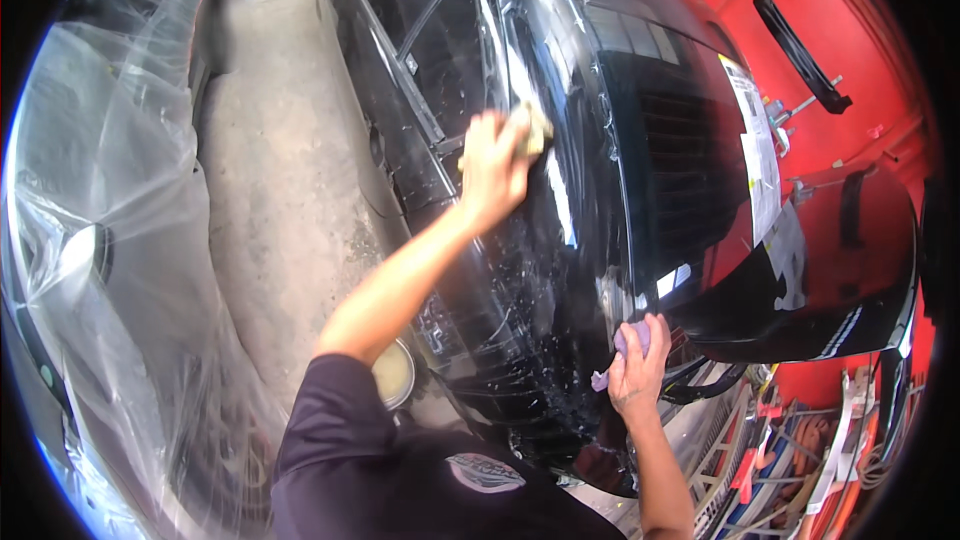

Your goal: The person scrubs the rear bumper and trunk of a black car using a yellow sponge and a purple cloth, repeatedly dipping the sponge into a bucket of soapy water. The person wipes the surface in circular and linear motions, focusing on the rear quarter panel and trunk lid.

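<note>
Left grip [492, 172] holding soft yellow pad [538, 130]; right grip [637, 372] holding crumpled lilac wad [632, 339]; glossy, streaked black car [570, 290]

A stained grey concrete floor [275, 110] runs down the upper left of the frame; a bright red wall [850, 25] fills the upper right.
</note>
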Motion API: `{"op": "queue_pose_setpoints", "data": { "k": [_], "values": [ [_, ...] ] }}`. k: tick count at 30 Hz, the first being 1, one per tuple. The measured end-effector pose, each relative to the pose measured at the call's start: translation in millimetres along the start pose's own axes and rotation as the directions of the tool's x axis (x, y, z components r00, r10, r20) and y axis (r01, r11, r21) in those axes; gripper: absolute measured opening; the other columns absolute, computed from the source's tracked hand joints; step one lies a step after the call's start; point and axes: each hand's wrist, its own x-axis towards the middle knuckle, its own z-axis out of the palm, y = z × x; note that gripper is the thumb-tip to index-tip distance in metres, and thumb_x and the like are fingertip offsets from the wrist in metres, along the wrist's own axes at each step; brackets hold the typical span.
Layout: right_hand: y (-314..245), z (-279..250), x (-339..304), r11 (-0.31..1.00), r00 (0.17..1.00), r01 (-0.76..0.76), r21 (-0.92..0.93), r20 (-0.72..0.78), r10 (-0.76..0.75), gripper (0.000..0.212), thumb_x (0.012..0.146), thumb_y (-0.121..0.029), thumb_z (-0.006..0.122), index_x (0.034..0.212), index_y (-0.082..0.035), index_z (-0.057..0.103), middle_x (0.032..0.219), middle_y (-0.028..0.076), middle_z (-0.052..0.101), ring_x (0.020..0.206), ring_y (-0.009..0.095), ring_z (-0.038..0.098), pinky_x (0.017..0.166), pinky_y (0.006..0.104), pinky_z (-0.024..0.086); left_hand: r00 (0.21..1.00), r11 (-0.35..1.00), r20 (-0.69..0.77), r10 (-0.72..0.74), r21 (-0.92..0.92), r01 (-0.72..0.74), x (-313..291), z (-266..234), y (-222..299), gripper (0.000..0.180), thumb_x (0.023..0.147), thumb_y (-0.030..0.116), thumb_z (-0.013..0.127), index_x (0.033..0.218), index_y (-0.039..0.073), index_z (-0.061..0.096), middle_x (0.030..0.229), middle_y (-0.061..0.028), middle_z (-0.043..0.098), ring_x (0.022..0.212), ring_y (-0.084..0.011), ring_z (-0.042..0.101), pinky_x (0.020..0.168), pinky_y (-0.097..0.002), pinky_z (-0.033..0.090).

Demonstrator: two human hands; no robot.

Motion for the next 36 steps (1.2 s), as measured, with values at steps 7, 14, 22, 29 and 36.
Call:
{"op": "queue_pose_setpoints", "data": {
  "k": [7, 14, 22, 29, 36],
  "values": [
    [-0.3, 0.4, 9.9, 0.998, 0.998, 0.058, -0.010, -0.019, -0.058, 0.054, 0.087, -0.011, 0.065, 0.142, -0.009, 0.064, 0.154, 0.028, 0.044, 0.143, 0.058, 0.043, 0.120, 0.0668, 0.039, 0.988, 0.980, -0.147, -0.043, 0.185, 0.070, 165.7, 4.2, -69.3, 0.033, 0.089, 0.015, 0.079, 0.119, 0.014, 0.068, 0.110, -0.0189, 0.062, 0.105, -0.0406, 0.059, 0.089, -0.0532, 0.047],
    [-0.5, 2.4, 2.1, 1.000, 1.000, 0.011, -0.005, -0.008, -0.011, 0.055, 0.087, -0.011, 0.065, 0.141, -0.010, 0.064, 0.152, 0.029, 0.045, 0.142, 0.058, 0.043, 0.119, 0.0672, 0.040, 0.996, 0.996, 0.049, 0.075, 0.052, -0.077, 23.8, 1.0, 7.3, 0.047, 0.079, 0.007, 0.081, 0.124, 0.007, 0.071, 0.111, -0.0204, 0.060, 0.104, -0.0409, 0.059, 0.088, -0.0513, 0.046],
    [-1.8, 0.0, 13.4, 0.999, 0.999, 0.048, -0.015, -0.012, -0.049, 0.057, 0.083, -0.007, 0.065, 0.141, -0.008, 0.064, 0.155, 0.029, 0.045, 0.145, 0.056, 0.044, 0.121, 0.0641, 0.039, 0.983, 0.973, -0.169, -0.073, 0.206, 0.108, 191.5, 10.8, -74.5, 0.033, 0.091, 0.019, 0.079, 0.121, 0.011, 0.070, 0.113, -0.0193, 0.064, 0.110, -0.0413, 0.061, 0.092, -0.0551, 0.048],
    [-1.6, -0.2, 3.4, 0.999, 0.999, 0.028, -0.029, -0.014, -0.029, 0.059, 0.082, -0.010, 0.067, 0.140, -0.009, 0.064, 0.151, 0.028, 0.045, 0.139, 0.057, 0.046, 0.116, 0.0678, 0.043, 0.978, 0.980, 0.065, 0.197, -0.029, -0.195, 13.8, 0.6, 19.1, 0.045, 0.075, 0.004, 0.081, 0.119, 0.006, 0.074, 0.108, -0.0195, 0.061, 0.102, -0.0412, 0.059, 0.088, -0.0518, 0.045],
    [-4.6, -2.0, 11.2, 0.998, 0.998, 0.059, -0.008, -0.022, -0.059, 0.060, 0.082, -0.009, 0.068, 0.142, -0.009, 0.063, 0.152, 0.028, 0.045, 0.139, 0.057, 0.045, 0.116, 0.0679, 0.042, 0.990, 0.975, -0.139, -0.022, 0.216, 0.052, 192.5, 24.1, -64.3, 0.035, 0.088, 0.021, 0.080, 0.121, 0.012, 0.070, 0.114, -0.0171, 0.062, 0.110, -0.0407, 0.061, 0.092, -0.0541, 0.047]
  ]
}}
